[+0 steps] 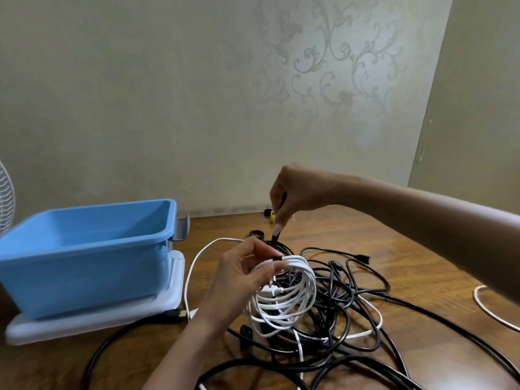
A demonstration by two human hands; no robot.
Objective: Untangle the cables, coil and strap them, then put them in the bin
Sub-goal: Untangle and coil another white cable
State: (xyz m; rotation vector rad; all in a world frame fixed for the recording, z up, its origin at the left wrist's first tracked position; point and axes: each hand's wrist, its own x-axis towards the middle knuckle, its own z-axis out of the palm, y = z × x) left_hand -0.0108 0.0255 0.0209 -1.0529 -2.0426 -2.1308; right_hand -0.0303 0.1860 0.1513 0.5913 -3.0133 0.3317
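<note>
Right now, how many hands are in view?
2: the left hand holds the white cable coil; the right hand pulls a black strap above it.

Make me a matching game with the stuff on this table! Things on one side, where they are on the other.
Things:
1. white coil
2. blue bin
3. black strap
4. black cables

Places:
A. pinched in the right hand
B. tangled loose on the table
C. held in the left hand
D. standing on a white lid

Pairs: 1-C, 2-D, 3-A, 4-B
</note>
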